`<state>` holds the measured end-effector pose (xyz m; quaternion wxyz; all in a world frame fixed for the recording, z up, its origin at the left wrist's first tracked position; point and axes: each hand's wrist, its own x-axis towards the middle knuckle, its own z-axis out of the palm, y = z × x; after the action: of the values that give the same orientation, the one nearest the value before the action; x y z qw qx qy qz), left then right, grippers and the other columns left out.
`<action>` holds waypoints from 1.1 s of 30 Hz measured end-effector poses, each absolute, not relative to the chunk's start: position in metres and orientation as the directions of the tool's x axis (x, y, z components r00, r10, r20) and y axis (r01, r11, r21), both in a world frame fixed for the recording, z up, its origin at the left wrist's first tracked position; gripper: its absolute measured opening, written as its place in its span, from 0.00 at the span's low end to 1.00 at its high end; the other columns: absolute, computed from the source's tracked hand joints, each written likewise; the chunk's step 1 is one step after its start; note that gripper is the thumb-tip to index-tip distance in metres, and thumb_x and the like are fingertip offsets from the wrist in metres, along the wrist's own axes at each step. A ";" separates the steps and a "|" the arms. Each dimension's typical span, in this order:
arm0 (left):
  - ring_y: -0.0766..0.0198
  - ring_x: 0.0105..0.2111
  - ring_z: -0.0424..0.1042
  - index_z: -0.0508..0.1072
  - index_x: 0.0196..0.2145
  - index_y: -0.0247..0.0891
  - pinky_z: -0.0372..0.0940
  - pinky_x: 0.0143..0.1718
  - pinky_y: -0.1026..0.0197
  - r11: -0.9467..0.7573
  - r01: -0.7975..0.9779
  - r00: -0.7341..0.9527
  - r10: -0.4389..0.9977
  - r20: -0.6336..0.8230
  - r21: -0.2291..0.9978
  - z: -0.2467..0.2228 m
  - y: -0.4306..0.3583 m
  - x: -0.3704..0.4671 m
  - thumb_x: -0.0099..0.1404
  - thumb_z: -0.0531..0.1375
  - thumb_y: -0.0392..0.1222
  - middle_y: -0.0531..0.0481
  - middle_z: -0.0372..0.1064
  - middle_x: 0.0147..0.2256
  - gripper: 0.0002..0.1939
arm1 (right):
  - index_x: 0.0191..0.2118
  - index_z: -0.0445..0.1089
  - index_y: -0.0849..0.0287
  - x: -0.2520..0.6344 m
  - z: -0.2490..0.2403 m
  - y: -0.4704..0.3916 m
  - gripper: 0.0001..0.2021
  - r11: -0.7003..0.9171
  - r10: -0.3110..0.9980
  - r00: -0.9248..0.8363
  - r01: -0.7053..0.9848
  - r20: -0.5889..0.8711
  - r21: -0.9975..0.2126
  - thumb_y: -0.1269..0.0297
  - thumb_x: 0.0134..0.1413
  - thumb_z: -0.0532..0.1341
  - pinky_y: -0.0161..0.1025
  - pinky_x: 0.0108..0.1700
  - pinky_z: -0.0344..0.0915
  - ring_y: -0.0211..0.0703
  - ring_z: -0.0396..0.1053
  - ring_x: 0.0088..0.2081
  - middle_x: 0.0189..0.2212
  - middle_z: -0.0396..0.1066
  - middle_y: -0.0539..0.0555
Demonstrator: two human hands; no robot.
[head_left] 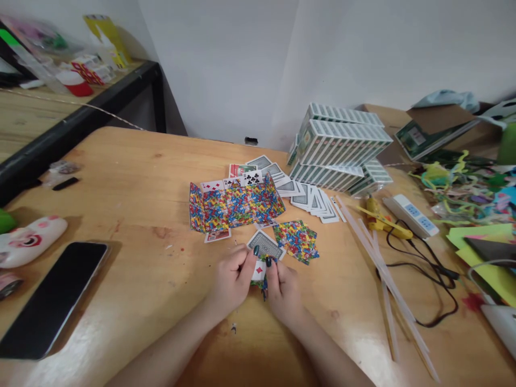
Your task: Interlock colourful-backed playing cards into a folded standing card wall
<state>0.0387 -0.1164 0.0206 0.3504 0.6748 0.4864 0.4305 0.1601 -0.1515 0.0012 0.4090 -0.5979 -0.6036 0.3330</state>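
Note:
Low in the middle of the view, my left hand [236, 273] and my right hand [283, 287] both grip a playing card [259, 270] with a red diamond on it. Colourful patterned material shows at the card's edges. Both thumbs press on it from above. Just beyond my fingers lies a playing card [264, 243] with a grey patterned back. Several colourful patterned cards [296, 240] overlap right of my right hand. Farther back stands a folded construction [242, 207] of joined cards with the same colourful pattern; some card faces show along its top edge.
Loose playing cards [314, 200] fan out behind, before stacked card boxes [342, 142]. To the right lie clear glue sticks [387, 279], a yellow glue gun [379, 220], its black cable and a power strip [411, 215]. A phone [54, 298] rests at left.

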 end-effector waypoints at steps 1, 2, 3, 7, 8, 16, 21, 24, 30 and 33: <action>0.70 0.20 0.55 0.54 0.16 0.37 0.50 0.21 0.66 -0.288 0.350 0.163 0.956 0.245 0.891 0.021 -0.116 0.038 0.64 0.48 0.37 0.56 0.51 0.19 0.18 | 0.19 0.51 0.57 0.160 0.002 -0.151 0.17 0.049 0.995 0.054 0.412 0.079 -0.910 0.62 0.59 0.46 0.32 0.19 0.48 0.32 0.51 0.16 0.13 0.53 0.45; 0.70 0.20 0.55 0.54 0.16 0.37 0.50 0.21 0.66 -0.295 0.345 0.171 0.953 0.249 0.891 0.022 -0.116 0.038 0.64 0.48 0.37 0.56 0.51 0.19 0.18 | 0.19 0.51 0.57 0.159 0.003 -0.151 0.17 0.036 0.996 0.057 0.372 0.062 -0.928 0.61 0.59 0.46 0.32 0.19 0.48 0.32 0.50 0.16 0.13 0.52 0.45; 0.70 0.20 0.55 0.54 0.16 0.37 0.50 0.21 0.66 -0.302 0.340 0.180 0.950 0.254 0.890 0.022 -0.116 0.037 0.64 0.48 0.36 0.56 0.51 0.19 0.18 | 0.19 0.51 0.57 0.159 0.005 -0.150 0.18 0.024 0.997 0.060 0.328 0.046 -0.944 0.61 0.59 0.46 0.31 0.20 0.48 0.32 0.50 0.17 0.13 0.51 0.44; 0.71 0.20 0.54 0.53 0.16 0.36 0.49 0.21 0.66 -0.332 0.341 0.214 0.938 0.271 0.879 0.024 -0.115 0.036 0.63 0.49 0.35 0.56 0.50 0.18 0.18 | 0.24 0.60 0.59 0.160 0.010 -0.144 0.14 -0.060 0.997 0.050 0.140 -0.054 -0.988 0.57 0.57 0.50 0.30 0.19 0.51 0.31 0.53 0.18 0.17 0.55 0.45; 0.71 0.20 0.54 0.52 0.16 0.37 0.49 0.21 0.66 -0.337 0.348 0.218 0.937 0.274 0.875 0.024 -0.115 0.036 0.63 0.49 0.35 0.56 0.49 0.18 0.19 | 0.27 0.62 0.60 0.161 0.010 -0.142 0.13 -0.097 0.995 0.042 0.088 -0.093 -0.991 0.56 0.56 0.52 0.30 0.18 0.51 0.30 0.53 0.17 0.17 0.56 0.45; 0.69 0.23 0.56 0.54 0.20 0.38 0.52 0.24 0.66 -0.261 0.417 0.135 0.965 0.224 0.871 0.018 -0.110 0.036 0.64 0.49 0.38 0.56 0.52 0.21 0.15 | 0.26 0.63 0.60 0.166 0.009 -0.135 0.15 -0.209 0.976 0.024 -0.178 -0.217 -0.961 0.53 0.53 0.55 0.27 0.12 0.51 0.29 0.56 0.10 0.09 0.57 0.42; 0.67 0.28 0.61 0.62 0.28 0.37 0.57 0.30 0.65 -0.316 0.388 0.131 0.949 0.288 0.866 0.019 -0.110 0.035 0.63 0.51 0.36 0.53 0.60 0.27 0.06 | 0.31 0.64 0.61 0.165 0.010 -0.135 0.14 -0.221 0.975 -0.052 -0.315 -0.215 -0.923 0.54 0.55 0.54 0.32 0.18 0.63 0.35 0.63 0.13 0.12 0.65 0.47; 0.66 0.31 0.63 0.64 0.30 0.37 0.60 0.32 0.65 -0.384 0.386 0.129 0.923 0.363 0.839 0.022 -0.110 0.035 0.62 0.52 0.33 0.51 0.62 0.28 0.04 | 0.35 0.67 0.62 0.166 0.010 -0.133 0.14 -0.176 0.984 -0.027 -0.236 -0.174 -0.956 0.56 0.55 0.53 0.33 0.19 0.65 0.36 0.65 0.16 0.17 0.69 0.50; 0.66 0.31 0.66 0.67 0.33 0.36 0.63 0.33 0.64 -0.502 0.461 0.229 0.864 0.448 0.732 0.022 -0.112 0.032 0.62 0.51 0.32 0.49 0.65 0.29 0.06 | 0.45 0.68 0.55 0.181 0.013 -0.133 0.12 0.140 0.973 0.146 0.253 0.181 -0.957 0.65 0.54 0.55 0.34 0.25 0.68 0.36 0.68 0.26 0.38 0.69 0.57; 0.64 0.32 0.67 0.68 0.35 0.36 0.64 0.34 0.62 -0.537 0.531 0.283 0.841 0.460 0.655 0.019 -0.114 0.032 0.62 0.51 0.32 0.47 0.67 0.30 0.07 | 0.44 0.69 0.54 0.187 0.017 -0.134 0.12 0.256 0.941 0.104 0.401 0.321 -0.880 0.69 0.54 0.55 0.38 0.35 0.70 0.41 0.70 0.37 0.40 0.69 0.57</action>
<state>0.0315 -0.1145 0.0188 0.1917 0.7777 0.4412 0.4048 0.1865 -0.1337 0.0170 0.5022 -0.5474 -0.6129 0.2692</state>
